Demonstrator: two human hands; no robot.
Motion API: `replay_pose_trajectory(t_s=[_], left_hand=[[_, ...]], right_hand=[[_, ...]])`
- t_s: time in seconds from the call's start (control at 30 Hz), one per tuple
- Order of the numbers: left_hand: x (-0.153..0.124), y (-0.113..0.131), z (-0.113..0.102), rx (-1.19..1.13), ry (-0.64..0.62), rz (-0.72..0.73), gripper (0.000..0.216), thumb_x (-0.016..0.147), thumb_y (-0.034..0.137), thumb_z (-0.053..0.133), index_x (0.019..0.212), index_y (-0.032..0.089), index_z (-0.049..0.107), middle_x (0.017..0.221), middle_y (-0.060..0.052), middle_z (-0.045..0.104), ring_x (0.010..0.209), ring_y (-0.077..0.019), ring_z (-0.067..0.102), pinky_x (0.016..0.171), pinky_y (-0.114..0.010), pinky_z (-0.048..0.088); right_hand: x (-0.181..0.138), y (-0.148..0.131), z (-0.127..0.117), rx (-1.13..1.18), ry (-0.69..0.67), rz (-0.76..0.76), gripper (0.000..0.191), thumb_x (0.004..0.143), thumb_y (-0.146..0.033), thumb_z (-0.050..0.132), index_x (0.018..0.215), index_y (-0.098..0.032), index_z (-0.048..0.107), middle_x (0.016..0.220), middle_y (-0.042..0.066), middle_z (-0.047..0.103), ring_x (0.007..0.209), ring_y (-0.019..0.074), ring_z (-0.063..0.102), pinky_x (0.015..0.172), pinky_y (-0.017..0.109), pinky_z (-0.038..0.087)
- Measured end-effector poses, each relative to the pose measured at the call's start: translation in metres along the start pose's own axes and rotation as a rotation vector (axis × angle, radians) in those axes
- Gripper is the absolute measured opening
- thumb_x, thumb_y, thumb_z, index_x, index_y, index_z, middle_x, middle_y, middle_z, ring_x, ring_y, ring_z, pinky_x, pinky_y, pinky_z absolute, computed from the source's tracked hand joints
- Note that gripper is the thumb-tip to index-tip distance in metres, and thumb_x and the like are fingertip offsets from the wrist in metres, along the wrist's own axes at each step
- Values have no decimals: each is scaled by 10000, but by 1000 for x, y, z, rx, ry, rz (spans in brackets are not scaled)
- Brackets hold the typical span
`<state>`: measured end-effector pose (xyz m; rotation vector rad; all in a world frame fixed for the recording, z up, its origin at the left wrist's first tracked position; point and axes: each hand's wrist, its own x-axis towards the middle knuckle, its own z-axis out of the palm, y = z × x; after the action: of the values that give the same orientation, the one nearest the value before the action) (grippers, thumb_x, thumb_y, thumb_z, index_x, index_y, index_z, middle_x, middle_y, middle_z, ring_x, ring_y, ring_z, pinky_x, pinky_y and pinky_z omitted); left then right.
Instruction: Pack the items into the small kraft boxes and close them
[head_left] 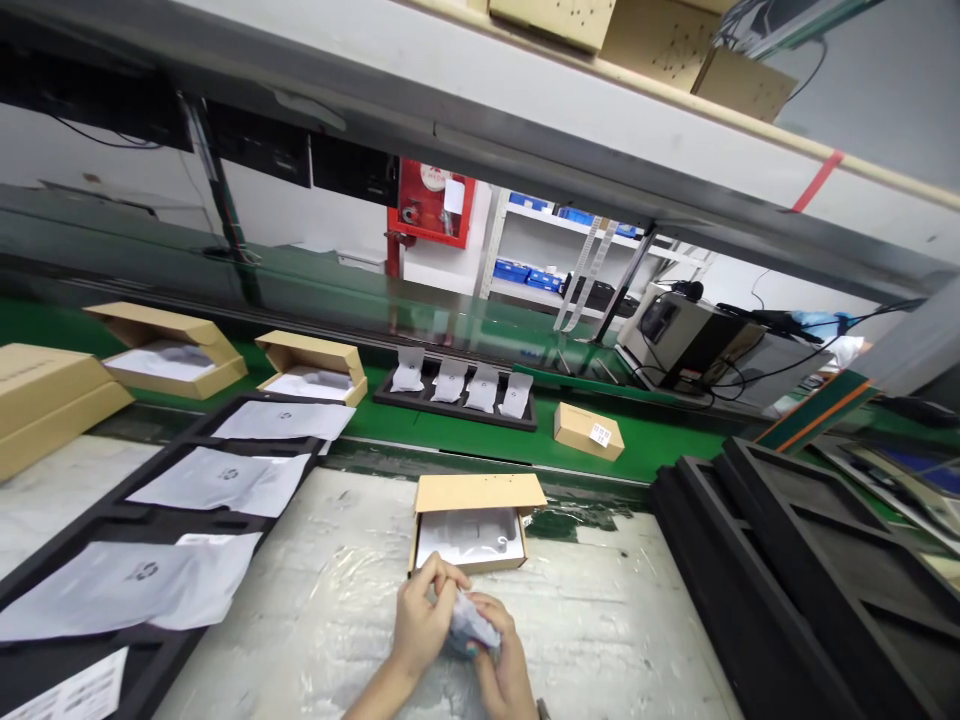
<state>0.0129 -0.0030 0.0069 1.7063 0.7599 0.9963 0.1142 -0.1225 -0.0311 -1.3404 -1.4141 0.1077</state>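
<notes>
Both my hands come together over the film-covered bench, low in the view. My right hand (504, 655) is wrapped round a small crumpled pale plastic bag (471, 622); what the bag holds cannot be made out. The fingers of my left hand (424, 615) are closed in a pinch at the bag's upper left edge. Just beyond my hands stands an open cardboard box (480, 492), its lid raised at the back. A white insert and clear film show inside it.
At left lies a black foam tray (180, 655) with several flat white bags. Open boxes (169, 350) and a small black tray (450, 408) of bagged items line the green belt, beside a closed box (589, 430). Black trays (750, 590) are stacked at right. A shelf (525, 90) hangs overhead.
</notes>
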Motion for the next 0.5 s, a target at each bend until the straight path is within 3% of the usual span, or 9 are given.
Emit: replay_pose_trajectory(t_s=[0.13, 0.2, 0.27, 0.37, 0.5], left_hand=[[11, -13, -24, 177, 107, 140, 61, 911, 220, 443, 890, 253, 489, 1043, -47, 707, 998, -217, 659, 874, -371, 506], [17, -23, -33, 294, 51, 189, 186, 929, 260, 471, 1107, 249, 524, 1179, -77, 664, 1127, -242, 619, 960, -415, 491], [20, -36, -34, 397, -18, 210, 378, 916, 327, 536, 1278, 235, 482, 1291, -111, 609, 1245, -283, 557, 1045, -480, 459], [20, -57, -26, 494, -26, 215, 571, 878, 404, 606, 1384, 214, 421, 1370, -140, 560, 1345, -338, 474, 1108, -551, 415], [18, -79, -14, 509, -33, 198, 606, 913, 399, 566, 1454, 229, 351, 1425, -130, 528, 1378, -327, 442, 1124, -555, 414]], right_hand=[[13, -3, -8, -71, 31, 7, 377, 958, -170, 433, 1324, -254, 452, 1201, 102, 654, 1097, 232, 659, 892, 369, 584], [40, -5, -18, -177, 41, -57, 415, 935, -121, 442, 1328, -254, 442, 1197, 90, 658, 1095, 222, 653, 900, 363, 573], [76, -4, -28, -370, -71, -138, 425, 934, -83, 419, 1331, -234, 441, 1196, 104, 658, 1106, 234, 637, 921, 393, 550], [120, 4, -32, -653, -354, -176, 384, 933, -52, 420, 1272, -196, 527, 1112, 137, 683, 1023, 277, 647, 866, 428, 537], [141, 25, -22, -670, -541, -182, 361, 892, -44, 531, 1194, -227, 610, 1052, 98, 713, 955, 269, 662, 827, 383, 536]])
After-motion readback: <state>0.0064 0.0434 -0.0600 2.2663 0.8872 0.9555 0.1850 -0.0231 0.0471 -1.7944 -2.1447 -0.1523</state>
